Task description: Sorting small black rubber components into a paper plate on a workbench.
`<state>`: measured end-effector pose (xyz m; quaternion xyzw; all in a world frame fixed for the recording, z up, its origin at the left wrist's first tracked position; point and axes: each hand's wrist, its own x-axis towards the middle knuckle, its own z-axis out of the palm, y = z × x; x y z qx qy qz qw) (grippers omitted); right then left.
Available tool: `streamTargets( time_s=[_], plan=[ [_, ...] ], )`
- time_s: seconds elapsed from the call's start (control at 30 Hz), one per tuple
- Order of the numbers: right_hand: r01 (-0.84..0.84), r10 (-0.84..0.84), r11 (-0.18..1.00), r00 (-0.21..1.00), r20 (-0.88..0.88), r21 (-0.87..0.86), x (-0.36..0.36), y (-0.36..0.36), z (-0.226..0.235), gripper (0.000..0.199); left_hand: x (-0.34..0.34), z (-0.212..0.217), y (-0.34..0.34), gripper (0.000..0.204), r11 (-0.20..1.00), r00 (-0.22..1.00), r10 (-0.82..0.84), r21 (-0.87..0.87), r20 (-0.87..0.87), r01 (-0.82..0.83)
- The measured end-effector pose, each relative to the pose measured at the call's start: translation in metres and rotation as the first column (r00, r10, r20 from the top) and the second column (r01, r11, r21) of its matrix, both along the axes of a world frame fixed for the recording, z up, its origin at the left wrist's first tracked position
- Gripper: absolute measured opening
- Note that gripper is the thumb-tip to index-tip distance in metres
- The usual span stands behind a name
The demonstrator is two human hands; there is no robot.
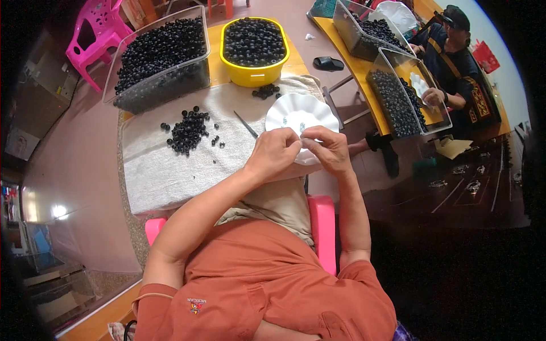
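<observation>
Over a white scalloped dish, my left hand and my right hand meet with thumbs and fingertips pinched together. Whatever sits between the fingertips is too small to make out. A few tiny greenish bits lie in the dish. Just left of it, a thin dark pointed tool rests on the whitish cloth. Farther left is a loose heap of small round black pieces, some with holes. A smaller cluster of black pieces lies behind the tool.
At the back stand a yellow tub and a clear bin, both full of black pieces. A pink chair is at the far left. On the right, another person works at a table with similar clear bins.
</observation>
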<state>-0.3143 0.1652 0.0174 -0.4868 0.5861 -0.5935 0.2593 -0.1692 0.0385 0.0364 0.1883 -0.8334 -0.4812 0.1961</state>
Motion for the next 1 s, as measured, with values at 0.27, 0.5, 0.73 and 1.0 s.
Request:
streamTargets(
  time_s=[0.27, 0.5, 0.73, 1.0],
  plan=[
    [-0.003, 0.001, 0.999, 0.998, 0.055, 0.038, 0.000, -0.002, -0.001, 0.012, 0.000, -0.003, -0.002, 0.022, 0.999, 1.000, 0.005, -0.039, -0.014, -0.005],
    [-0.002, 0.001, 0.999, 0.999, 0.035, 0.035, -0.001, -0.001, 0.000, 0.013, -0.002, -0.004, -0.002, 0.021, 0.999, 1.000, 0.006, -0.054, -0.029, -0.007],
    [-0.031, 0.007, 0.975, 0.994, 0.109, 0.220, -0.004, -0.003, 0.000, 0.013, -0.002, -0.001, -0.001, 0.020, 0.997, 0.999, 0.011, -0.072, -0.033, -0.014],
    [-0.014, 0.014, 1.000, 0.999, -0.032, -0.007, -0.002, -0.006, 0.003, 0.012, -0.002, -0.002, -0.003, 0.020, 0.995, 0.998, 0.024, -0.091, -0.055, -0.029]
  ],
)
